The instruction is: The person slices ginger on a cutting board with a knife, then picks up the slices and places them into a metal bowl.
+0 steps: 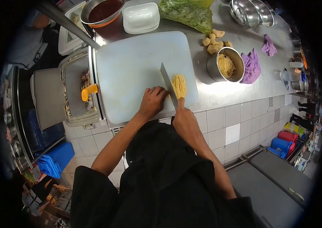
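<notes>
Black clothing [161, 171] fills the lower view, nearest the camera. Beyond it, a pale cutting board [130, 60] sits on the steel counter [206, 89]. Right hand [186, 123] grips the knife [168, 81], fingers closed round the handle, index finger extended forward along the blade's right side. Left hand [153, 102] is on the board just left of the blade, fingers curled in. Can't tell if they pin a piece; the underside is hidden.

Yellow strips [179, 86] lie bunched on the board, right against the blade's right side. Reads as fine slicing in progress, my judgement. Any further stroke calls for a steady blade, left fingertips kept tucked back from the edge, and whatever is under them held firm.

Right of the board: steel pot [212, 70] with more strips [225, 66] inside, upright, with a purple cloth [251, 67] beside it. Peeled chunks [213, 48] sit behind the pot, near the bagged greens [187, 15]. Stacked white dishes [141, 17] stand past the board's far edge, next to a bowl of dark red liquid [106, 10].
</notes>
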Tool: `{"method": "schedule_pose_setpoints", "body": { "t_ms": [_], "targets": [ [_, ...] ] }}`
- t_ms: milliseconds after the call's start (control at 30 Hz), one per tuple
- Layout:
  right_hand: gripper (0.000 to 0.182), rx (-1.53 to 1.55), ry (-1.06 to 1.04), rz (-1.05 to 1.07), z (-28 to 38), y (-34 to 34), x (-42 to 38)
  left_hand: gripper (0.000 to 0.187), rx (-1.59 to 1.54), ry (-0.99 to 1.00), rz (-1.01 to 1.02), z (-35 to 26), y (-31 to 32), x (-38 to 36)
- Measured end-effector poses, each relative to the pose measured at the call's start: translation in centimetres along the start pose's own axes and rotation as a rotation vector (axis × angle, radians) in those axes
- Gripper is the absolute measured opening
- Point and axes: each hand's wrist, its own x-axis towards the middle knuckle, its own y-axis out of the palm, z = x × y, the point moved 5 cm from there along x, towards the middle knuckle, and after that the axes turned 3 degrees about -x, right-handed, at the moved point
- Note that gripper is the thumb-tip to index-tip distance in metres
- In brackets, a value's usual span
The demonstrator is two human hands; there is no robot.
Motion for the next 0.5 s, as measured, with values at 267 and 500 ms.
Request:
{"method": "schedule_pose_setpoints", "body": {
  "t_ms": [267,500],
  "targets": [
    [0.03,0.048,0.008,-0.044,-2.7,3.9,-2.2,0.022,0.019,0.011,-0.029,0.1,0.0,-0.2],
    [0.031,0.07,-0.067,-0.09,-3.3,2.6,0.1,0.02,-0.017,-0.005,-0.019,-0.1,-0.4,0.2]
  ]
}}
